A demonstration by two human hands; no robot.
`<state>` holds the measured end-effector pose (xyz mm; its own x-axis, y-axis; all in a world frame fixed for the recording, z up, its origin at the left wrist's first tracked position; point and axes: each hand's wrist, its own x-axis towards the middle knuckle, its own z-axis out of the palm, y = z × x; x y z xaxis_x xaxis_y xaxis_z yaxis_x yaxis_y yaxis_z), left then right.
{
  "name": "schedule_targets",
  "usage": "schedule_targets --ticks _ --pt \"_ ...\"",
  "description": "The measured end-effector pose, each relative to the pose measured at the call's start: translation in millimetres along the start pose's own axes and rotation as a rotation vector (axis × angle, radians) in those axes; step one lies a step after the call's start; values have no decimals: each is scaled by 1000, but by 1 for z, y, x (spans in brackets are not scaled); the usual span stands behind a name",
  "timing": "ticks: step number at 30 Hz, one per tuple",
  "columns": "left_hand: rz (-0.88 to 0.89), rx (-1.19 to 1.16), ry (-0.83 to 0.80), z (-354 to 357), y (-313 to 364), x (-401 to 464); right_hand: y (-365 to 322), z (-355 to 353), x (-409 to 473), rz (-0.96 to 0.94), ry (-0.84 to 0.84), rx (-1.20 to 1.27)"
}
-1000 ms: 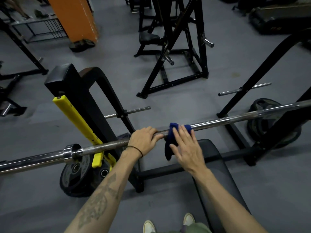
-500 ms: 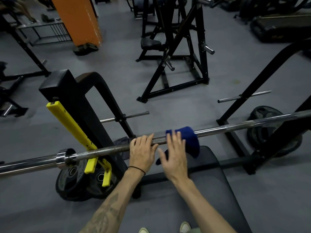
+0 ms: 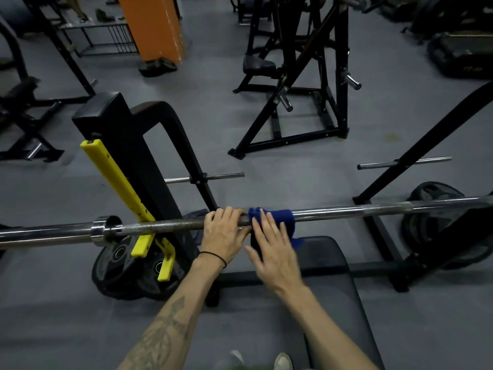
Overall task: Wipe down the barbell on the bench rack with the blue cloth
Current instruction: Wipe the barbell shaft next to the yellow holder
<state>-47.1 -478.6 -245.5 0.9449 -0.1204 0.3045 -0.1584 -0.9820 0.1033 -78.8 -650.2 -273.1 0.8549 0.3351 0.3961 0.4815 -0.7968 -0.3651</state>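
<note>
Barbell (image 3: 165,225): one; blue cloth (image 3: 282,217): one; two hands.

Your left hand (image 3: 222,233) curled over the barbell (image 3: 333,210) beside the yellow rack hook (image 3: 120,182). Just to its right, your right hand (image 3: 272,249) lay flat-fingered against the blue cloth (image 3: 280,217) draped over the bar, above the bench pad (image 3: 333,276).

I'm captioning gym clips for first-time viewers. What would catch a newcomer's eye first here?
The long steel barbell crossing the frame, with a blue cloth draped over its middle. The right hand presses flat on the cloth while the left hand grips the bar beside it. At left, a bright yellow rack guard stands out.
</note>
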Motion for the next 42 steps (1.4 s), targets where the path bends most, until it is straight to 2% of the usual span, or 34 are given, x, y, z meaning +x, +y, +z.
schedule_targets --ticks 2,5,6,7,9,13,14,16,19,21,24,26,27,30,32,35,38,39,42 --pt "-5 3 10 0 1 2 28 -12 -2 36 44 -52" --pt "-13 33 22 0 1 0 19 -16 1 359 115 61" --pt "-6 53 29 -1 2 1 4 -12 6 396 122 76" --pt "4 71 36 -1 2 1 -12 -6 8 379 110 75" --pt "29 107 35 -3 1 2 -31 6 7 222 64 39" --pt "108 79 -24 -4 -6 8 0 -1 -1 14 24 -137" --pt "121 56 -25 -5 -7 9 12 -6 -5 34 52 -158" --pt "150 25 -41 -6 -10 14 29 -16 -10 198 122 -130" --pt "165 -11 -178 -15 -16 26 11 -10 3 442 221 14" --pt "131 -41 -347 -22 -20 38 -16 1 15 406 191 79" --pt "85 -90 -496 -30 -19 49 -19 4 12 151 38 0" --pt "102 -80 -452 -27 -19 44 13 -8 6 18 40 -140" --pt "125 -57 -379 -22 -18 39 29 -15 3 35 80 -175" --pt "178 18 -122 -10 -15 22 32 -22 0 373 211 -45" --pt "134 19 -13 -3 -7 15 -1 -7 8 449 203 61" --pt "60 -34 31 2 4 8 -26 6 4 262 56 71" --pt "79 -94 70 0 0 5 17 -12 -6 85 41 -136" --pt "92 -97 76 -1 -1 4 29 -18 -8 119 83 -152" --pt "85 -87 73 -2 3 6 9 -14 -1 434 185 35"
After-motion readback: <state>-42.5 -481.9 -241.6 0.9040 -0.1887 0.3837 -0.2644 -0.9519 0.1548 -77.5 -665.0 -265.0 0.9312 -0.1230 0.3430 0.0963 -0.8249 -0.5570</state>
